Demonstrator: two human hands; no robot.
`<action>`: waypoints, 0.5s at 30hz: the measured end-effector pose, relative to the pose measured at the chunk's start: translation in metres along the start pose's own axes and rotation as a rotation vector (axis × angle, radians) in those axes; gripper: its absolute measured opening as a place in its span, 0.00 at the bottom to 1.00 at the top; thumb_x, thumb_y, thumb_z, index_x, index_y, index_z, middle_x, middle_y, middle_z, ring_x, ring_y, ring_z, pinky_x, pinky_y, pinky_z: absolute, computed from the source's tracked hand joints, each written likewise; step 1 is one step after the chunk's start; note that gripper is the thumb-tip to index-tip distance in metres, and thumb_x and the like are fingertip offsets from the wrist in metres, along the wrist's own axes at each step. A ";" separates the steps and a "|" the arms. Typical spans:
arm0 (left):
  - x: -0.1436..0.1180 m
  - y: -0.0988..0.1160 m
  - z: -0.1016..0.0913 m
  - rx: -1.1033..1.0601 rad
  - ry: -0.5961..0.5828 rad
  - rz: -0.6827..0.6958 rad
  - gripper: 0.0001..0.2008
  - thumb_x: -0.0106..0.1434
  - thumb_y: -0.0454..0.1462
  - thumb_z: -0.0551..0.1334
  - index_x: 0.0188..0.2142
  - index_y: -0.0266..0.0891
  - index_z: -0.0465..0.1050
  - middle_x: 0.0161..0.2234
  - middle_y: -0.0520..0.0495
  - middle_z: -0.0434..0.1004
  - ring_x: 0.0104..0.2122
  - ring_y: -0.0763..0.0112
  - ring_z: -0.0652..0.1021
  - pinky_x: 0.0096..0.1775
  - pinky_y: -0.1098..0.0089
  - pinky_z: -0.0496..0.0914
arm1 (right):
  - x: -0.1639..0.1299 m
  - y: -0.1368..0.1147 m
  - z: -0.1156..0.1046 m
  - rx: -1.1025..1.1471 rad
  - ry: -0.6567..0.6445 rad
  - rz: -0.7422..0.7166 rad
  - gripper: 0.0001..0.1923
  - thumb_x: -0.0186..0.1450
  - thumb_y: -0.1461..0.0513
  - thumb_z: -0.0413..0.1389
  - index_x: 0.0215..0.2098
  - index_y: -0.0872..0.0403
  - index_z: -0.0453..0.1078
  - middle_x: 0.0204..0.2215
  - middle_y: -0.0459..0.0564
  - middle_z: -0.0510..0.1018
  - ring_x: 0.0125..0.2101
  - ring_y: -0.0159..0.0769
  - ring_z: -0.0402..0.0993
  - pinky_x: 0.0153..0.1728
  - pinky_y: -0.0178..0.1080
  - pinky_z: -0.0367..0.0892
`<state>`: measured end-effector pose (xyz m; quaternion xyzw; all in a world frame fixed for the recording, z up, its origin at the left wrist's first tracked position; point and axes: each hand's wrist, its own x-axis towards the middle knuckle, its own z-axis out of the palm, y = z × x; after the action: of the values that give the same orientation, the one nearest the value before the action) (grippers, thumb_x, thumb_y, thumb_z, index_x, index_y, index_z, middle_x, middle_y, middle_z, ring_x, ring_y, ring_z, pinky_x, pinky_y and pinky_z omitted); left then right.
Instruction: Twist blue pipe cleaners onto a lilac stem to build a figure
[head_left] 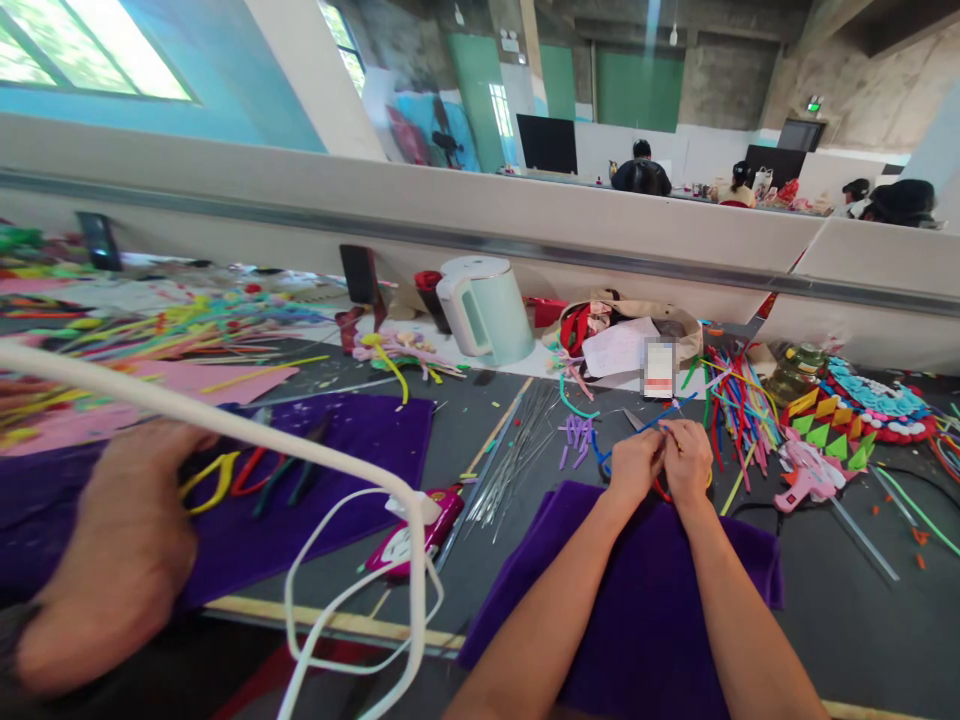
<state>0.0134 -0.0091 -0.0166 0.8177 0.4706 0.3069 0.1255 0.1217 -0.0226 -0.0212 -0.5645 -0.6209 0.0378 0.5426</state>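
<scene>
Both of my hands are together above the folded purple cloth (600, 600), fingers pinched and almost touching. My left hand (634, 465) and my right hand (688, 462) close on a thin blue pipe cleaner (664, 415), part of which shows beyond the fingertips. The exact grip is hidden by the fingers. Scissors, with red and yellow handle parts peeking out, lie partly under my hands. Left of them are a blue curl of pipe cleaner (600, 455) and short purple pieces (577, 440). A phone (659, 372) stands just beyond.
A co-worker's hand (135, 510) rests at left near pliers with yellow handles (214, 483). A magenta glue gun (420, 540), metal wires (517, 450) and a kettle (487, 310) lie between. On the right are bundled pipe cleaners (742, 410) and a pink glue gun (808, 478). A white cable (225, 415) crosses the left foreground.
</scene>
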 end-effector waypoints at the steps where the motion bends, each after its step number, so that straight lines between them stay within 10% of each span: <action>1: 0.000 0.000 0.000 -0.020 -0.001 -0.014 0.08 0.62 0.38 0.54 0.31 0.40 0.71 0.32 0.45 0.76 0.32 0.67 0.74 0.33 0.71 0.62 | -0.001 -0.002 0.001 0.027 -0.001 -0.017 0.13 0.65 0.63 0.48 0.37 0.50 0.75 0.33 0.51 0.76 0.38 0.39 0.67 0.42 0.42 0.63; 15: 0.011 -0.018 -0.012 -0.381 0.258 -0.327 0.08 0.58 0.38 0.57 0.29 0.38 0.74 0.24 0.52 0.74 0.25 0.74 0.71 0.30 0.75 0.62 | -0.004 -0.019 0.004 0.355 0.094 0.141 0.10 0.63 0.56 0.53 0.32 0.52 0.73 0.31 0.50 0.75 0.34 0.37 0.71 0.38 0.40 0.66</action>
<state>-0.0022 0.0083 -0.0122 0.6466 0.5423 0.4671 0.2641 0.1056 -0.0302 -0.0125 -0.5030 -0.5374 0.1582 0.6582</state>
